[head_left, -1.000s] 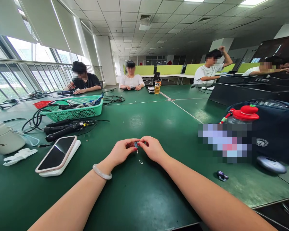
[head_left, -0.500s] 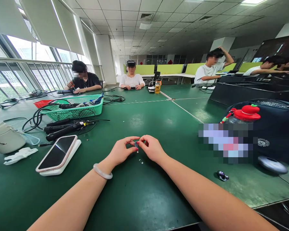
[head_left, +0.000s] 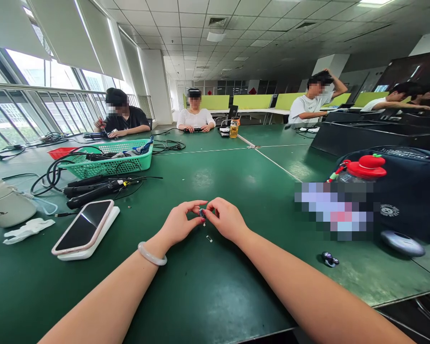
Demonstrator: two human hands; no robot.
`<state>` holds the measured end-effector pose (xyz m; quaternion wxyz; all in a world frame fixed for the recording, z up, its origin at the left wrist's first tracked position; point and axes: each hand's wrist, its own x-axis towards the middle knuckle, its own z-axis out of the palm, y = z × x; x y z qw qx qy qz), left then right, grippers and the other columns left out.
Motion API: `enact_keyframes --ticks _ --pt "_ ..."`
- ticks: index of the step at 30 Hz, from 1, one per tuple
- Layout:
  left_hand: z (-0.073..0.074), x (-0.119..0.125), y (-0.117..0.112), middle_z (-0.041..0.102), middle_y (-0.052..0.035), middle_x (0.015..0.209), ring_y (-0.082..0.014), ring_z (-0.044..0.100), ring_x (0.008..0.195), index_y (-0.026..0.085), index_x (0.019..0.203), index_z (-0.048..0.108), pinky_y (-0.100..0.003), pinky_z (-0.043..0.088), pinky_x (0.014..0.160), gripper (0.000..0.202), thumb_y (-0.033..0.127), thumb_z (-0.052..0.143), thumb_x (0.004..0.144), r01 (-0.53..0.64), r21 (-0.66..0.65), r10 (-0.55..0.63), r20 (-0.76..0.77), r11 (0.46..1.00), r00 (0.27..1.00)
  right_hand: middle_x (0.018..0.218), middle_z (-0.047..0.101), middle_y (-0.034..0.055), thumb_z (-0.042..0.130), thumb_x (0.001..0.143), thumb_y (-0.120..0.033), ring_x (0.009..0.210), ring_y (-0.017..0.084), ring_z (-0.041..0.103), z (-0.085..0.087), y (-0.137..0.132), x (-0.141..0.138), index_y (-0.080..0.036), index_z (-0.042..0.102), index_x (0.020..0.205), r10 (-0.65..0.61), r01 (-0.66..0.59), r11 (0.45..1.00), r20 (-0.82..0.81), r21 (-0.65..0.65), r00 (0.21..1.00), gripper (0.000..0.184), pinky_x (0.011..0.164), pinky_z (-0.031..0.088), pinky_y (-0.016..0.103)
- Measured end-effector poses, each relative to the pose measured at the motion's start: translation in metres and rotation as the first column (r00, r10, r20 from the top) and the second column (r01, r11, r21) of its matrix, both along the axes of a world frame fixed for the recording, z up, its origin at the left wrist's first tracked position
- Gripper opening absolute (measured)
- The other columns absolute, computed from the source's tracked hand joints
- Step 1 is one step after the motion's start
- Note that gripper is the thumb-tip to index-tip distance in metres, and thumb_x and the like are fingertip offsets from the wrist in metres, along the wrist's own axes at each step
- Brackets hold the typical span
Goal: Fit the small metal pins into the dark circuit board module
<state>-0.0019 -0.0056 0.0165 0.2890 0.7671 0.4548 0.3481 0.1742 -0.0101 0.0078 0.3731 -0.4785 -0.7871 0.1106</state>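
Note:
Between my two hands, over the middle of the green table (head_left: 215,306), is a small dark bluish piece (head_left: 201,213), too small to name. My left hand (head_left: 181,222) pinches it between thumb and fingers from the left. From the right, the thumb and forefinger of my right hand (head_left: 225,220) close on the same piece, and the fingertips of both hands nearly meet. A tiny white bit (head_left: 204,224) shows just under the fingertips. Lying on the table below the hands is a small flat rectangular part (head_left: 209,239) with a pale outline.
To the left lie a phone (head_left: 84,227) on a white box, a crumpled tissue (head_left: 28,230), black tools with cables (head_left: 93,193) and a green basket (head_left: 111,167). On the right are dark earbuds (head_left: 330,259), a grey oval case (head_left: 403,243), a red-lidded bottle (head_left: 365,167) and a dark bag (head_left: 408,191). Several people sit around.
My fingers have shifted slightly around the small piece, which both hands keep pinched. The whole view has moved a little. The rectangular part stays on the table.

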Motion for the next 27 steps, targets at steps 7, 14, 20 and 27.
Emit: enact_keyframes --ticks 7,14,20,27 --pt "-0.0003 -0.001 -0.0006 0.066 -0.003 0.095 -0.0206 0.059 0.092 0.029 0.114 0.062 -0.036 0.044 0.088 0.043 0.025 0.066 0.07 -0.013 0.085 0.018 -0.06 0.996 0.998 0.075 0.057 0.0001 0.053 0.086 -0.026 0.068 0.012 0.051 0.003 -0.0002 -0.0004 -0.018 0.056 0.073 -0.019 0.009 0.997 0.114 0.083 0.993 0.015 0.069 0.034 0.026" --pt "0.0044 -0.0001 -0.0052 0.066 -0.0043 0.098 -0.0197 0.059 0.092 0.026 0.115 0.061 -0.034 0.044 0.089 0.043 0.026 0.066 0.072 0.03 0.082 -0.031 0.008 0.996 0.999 0.079 0.06 0.0014 0.053 0.087 -0.028 0.07 0.013 0.052 0.0024 -0.0007 0.0006 -0.018 0.057 0.077 0.02 -0.034 0.989 0.101 0.142 0.995 0.015 0.072 0.034 0.027" --pt "0.0086 0.0009 -0.0081 0.065 -0.0038 0.092 -0.0173 0.058 0.083 0.023 0.114 0.062 -0.031 0.045 0.082 0.04 0.03 0.063 0.075 0.047 0.076 -0.048 0.014 0.996 0.999 0.077 0.058 0.0005 0.052 0.087 -0.028 0.069 0.012 0.051 0.0026 -0.0023 -0.0022 -0.019 0.056 0.076 0.057 -0.062 0.995 0.057 0.082 0.997 0.015 0.071 0.035 0.026" --pt "0.009 -0.0052 -0.0002 0.059 -0.0003 0.075 -0.0148 0.053 0.069 0.023 0.104 0.067 -0.028 0.042 0.071 0.031 0.032 0.055 0.077 -0.078 0.04 0.081 -0.094 0.996 0.992 0.082 0.061 0.0015 0.057 0.085 -0.023 0.08 0.014 0.052 -0.0052 0.0057 0.0049 -0.02 0.063 0.082 0.112 -0.106 0.992 0.109 -0.064 0.988 0.008 0.074 0.038 0.027"
